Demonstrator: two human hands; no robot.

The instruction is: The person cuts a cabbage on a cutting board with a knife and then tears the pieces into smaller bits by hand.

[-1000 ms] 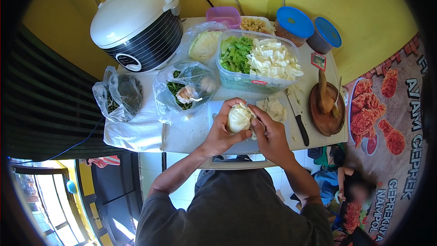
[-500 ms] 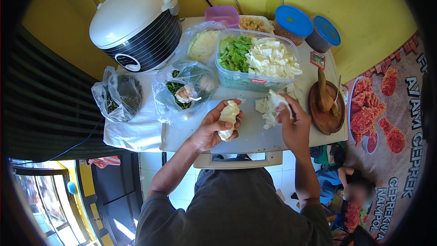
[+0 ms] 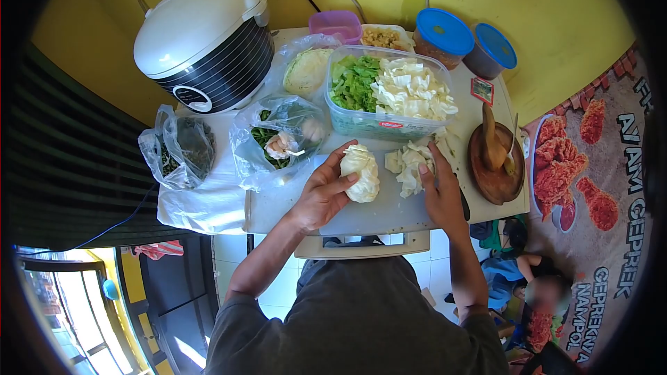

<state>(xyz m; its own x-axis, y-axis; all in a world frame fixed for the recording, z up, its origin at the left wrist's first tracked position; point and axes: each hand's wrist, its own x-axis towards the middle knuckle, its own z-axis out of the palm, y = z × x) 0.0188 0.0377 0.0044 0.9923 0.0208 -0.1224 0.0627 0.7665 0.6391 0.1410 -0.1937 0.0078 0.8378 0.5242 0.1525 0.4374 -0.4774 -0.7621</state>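
My left hand (image 3: 325,191) is closed around a pale chunk of cabbage (image 3: 361,173), held over the grey cutting board (image 3: 333,221). To its right, a small heap of cut cabbage leaves (image 3: 408,168) lies on the board. My right hand (image 3: 443,191) is beside that heap, fingers stretched and thumb apart, touching its right edge. A black handle (image 3: 465,205), perhaps a knife's, shows partly past the right hand. Behind the board stands a clear plastic tub (image 3: 354,125) with chopped green leaves (image 3: 354,83) and cut cabbage (image 3: 413,90).
Left are plastic bags of greens (image 3: 182,149) and garlic (image 3: 281,144), with a rice cooker (image 3: 208,42) behind. A half cabbage (image 3: 306,71) sits near the tub. Right are a stone mortar (image 3: 490,184) with a wooden pestle (image 3: 493,142) and blue-lidded containers (image 3: 445,31). A person (image 3: 521,285) is low at right.
The cabbage chunk has turned in my left hand and now shows its broad side. My right hand has lowered the leaf it held to the heap, and its fingers have opened.
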